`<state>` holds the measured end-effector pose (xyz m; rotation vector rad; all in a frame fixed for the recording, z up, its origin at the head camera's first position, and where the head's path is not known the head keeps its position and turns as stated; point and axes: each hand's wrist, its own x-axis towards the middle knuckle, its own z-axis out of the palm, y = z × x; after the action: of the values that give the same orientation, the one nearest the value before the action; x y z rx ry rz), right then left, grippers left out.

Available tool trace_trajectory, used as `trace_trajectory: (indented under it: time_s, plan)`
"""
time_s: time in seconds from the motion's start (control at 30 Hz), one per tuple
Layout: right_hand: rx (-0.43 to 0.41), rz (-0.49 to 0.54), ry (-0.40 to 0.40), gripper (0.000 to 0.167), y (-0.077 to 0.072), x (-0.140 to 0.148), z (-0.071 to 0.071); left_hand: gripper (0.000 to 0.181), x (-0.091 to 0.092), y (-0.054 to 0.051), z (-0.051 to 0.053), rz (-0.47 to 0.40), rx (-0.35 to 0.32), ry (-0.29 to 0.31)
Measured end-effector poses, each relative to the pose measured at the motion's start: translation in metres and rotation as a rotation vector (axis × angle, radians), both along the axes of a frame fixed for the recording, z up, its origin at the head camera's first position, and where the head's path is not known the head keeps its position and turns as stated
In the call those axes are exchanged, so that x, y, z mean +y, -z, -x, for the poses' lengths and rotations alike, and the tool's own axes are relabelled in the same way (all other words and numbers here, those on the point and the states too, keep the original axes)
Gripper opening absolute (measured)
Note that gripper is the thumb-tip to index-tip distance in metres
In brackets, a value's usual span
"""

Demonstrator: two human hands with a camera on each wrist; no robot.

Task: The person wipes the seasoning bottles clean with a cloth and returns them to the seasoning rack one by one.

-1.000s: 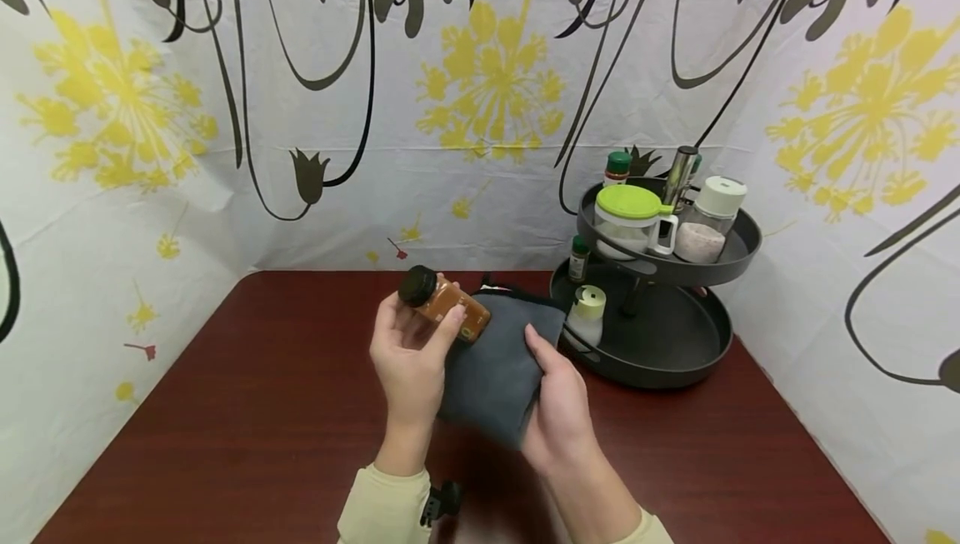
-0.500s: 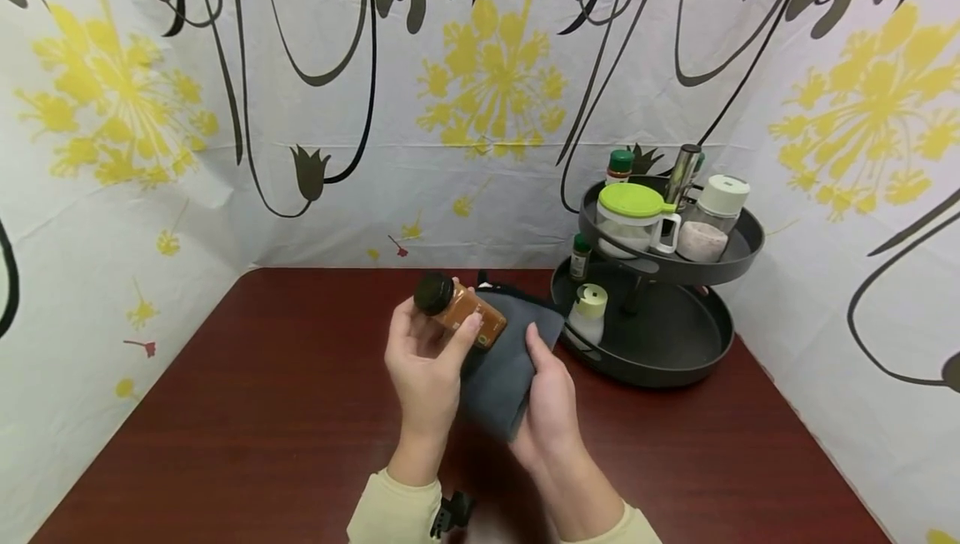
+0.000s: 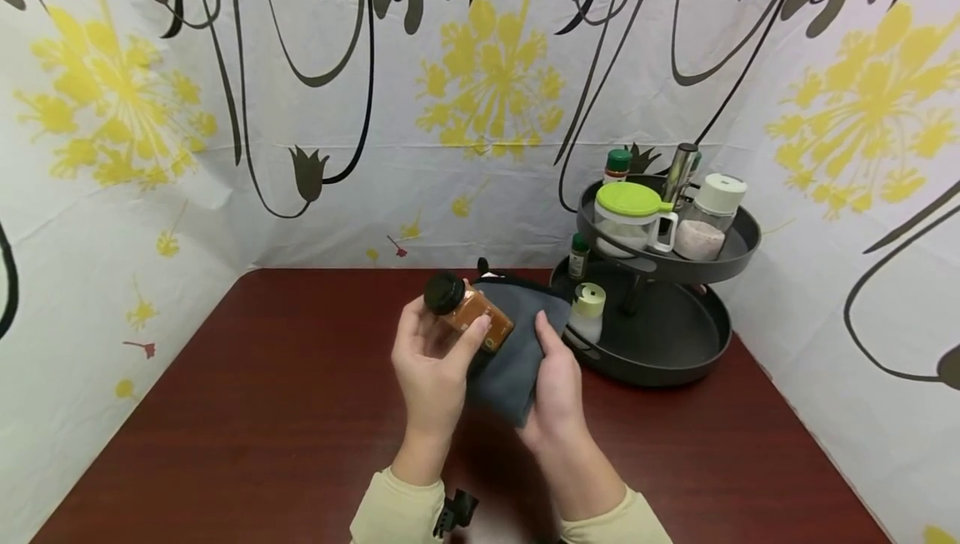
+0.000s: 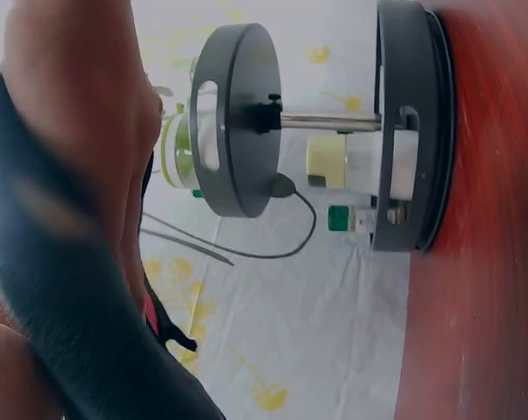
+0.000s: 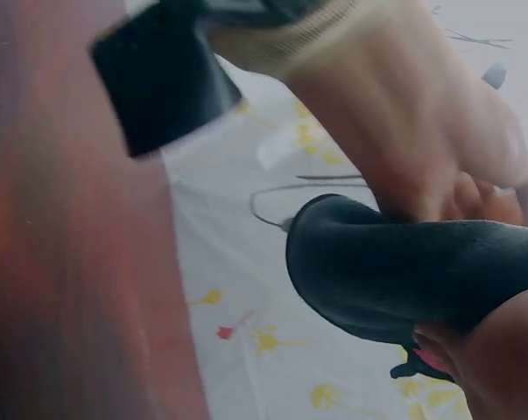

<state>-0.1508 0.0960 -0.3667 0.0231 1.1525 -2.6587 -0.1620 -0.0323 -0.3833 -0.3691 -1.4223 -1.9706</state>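
My left hand grips a small clear spice jar of orange-brown powder, its black lid tilted up to the left. The thumb lies along the jar's side. My right hand holds a dark grey-blue cloth with black edging, thumb on its face and the other fingers hidden behind. The jar's base lies in front of the cloth; whether they touch I cannot tell. In the right wrist view the cloth bends round in a curve, with a black loop and a pink patch at its far end.
A two-tier black turntable stands at the right. Its upper tier holds a green-lidded pot, a white-capped shaker and a green-capped bottle. Below are a yellow-capped shaker and a small green-capped bottle. Patterned cloth walls surround the dark red table.
The left hand and the jar have shifted a little to the right, in front of more of the cloth. The right hand, still holding the cloth, has moved slightly.
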Motion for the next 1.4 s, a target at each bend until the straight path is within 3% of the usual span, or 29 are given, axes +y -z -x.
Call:
trace_trajectory:
  time_s: [0.13, 0.2, 0.3, 0.43, 0.6, 0.73, 0.87, 1.07, 1.23, 1.4]
  plan:
    - [-0.019, -0.096, -0.087, 0.065, 0.004, 0.002, -0.004, 0.052, -0.005, 0.001, 0.003, 0.014, 0.003, -0.045]
    - [-0.047, -0.144, -0.091, 0.061, 0.002, 0.008, -0.006, 0.052, -0.008, 0.002, 0.004, 0.018, 0.0, -0.066]
    - [-0.085, -0.167, -0.04, 0.051, -0.005, 0.019, -0.003, 0.051, -0.011, 0.002, 0.005, 0.023, -0.008, -0.08]
    - [-0.081, -0.099, 0.019, 0.052, -0.011, 0.021, 0.005, 0.051, -0.009, 0.001, 0.002, 0.033, -0.015, -0.077]
    - [-0.042, -0.06, -0.084, 0.06, -0.002, 0.004, 0.005, 0.051, -0.008, -0.001, -0.002, 0.044, -0.001, -0.069]
    - [-0.038, -0.189, -0.142, 0.06, 0.001, 0.008, -0.002, 0.05, -0.012, -0.003, -0.003, 0.025, 0.017, -0.059]
    - [-0.08, -0.241, -0.11, 0.052, -0.01, 0.027, 0.001, 0.05, -0.014, -0.004, -0.003, 0.012, 0.021, -0.057]
    - [-0.085, -0.094, 0.007, 0.059, -0.016, 0.022, 0.008, 0.048, -0.01, -0.002, -0.003, 0.009, 0.016, -0.067]
    - [-0.017, -0.122, -0.052, 0.059, -0.006, -0.003, 0.002, 0.049, -0.011, -0.003, 0.002, 0.001, 0.008, -0.113]
    - [-0.037, -0.21, -0.06, 0.051, -0.012, 0.007, -0.001, 0.049, -0.014, -0.005, 0.006, -0.008, 0.019, -0.119]
